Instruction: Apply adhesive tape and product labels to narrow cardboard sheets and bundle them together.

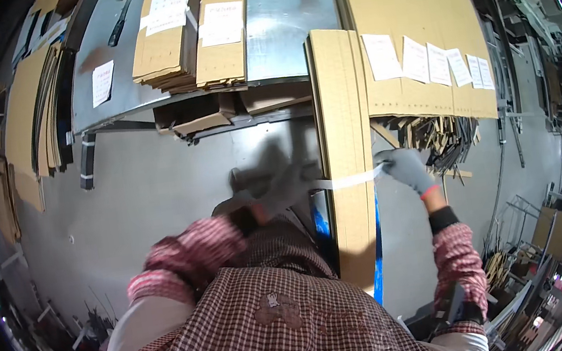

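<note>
A tall narrow bundle of flat cardboard [343, 132] stands on edge in front of me, running from a metal table down toward my body. A white strap [349, 180] crosses the bundle's face. My left hand [281, 184], in a grey glove and blurred, grips the strap's left end beside the bundle. In a grey glove too, my right hand [406, 167] holds the strap's right end at the bundle's right edge. The strap is stretched between both hands.
A metal table [281, 12] above carries stacks of flat cardboard [167, 41] with white paper labels. A wide cardboard stack [417, 22] with several white sheets lies to the right, cardboard scraps [436, 137] below it. More cardboard sheets [33, 123] lean at the left. Grey floor lies on both sides.
</note>
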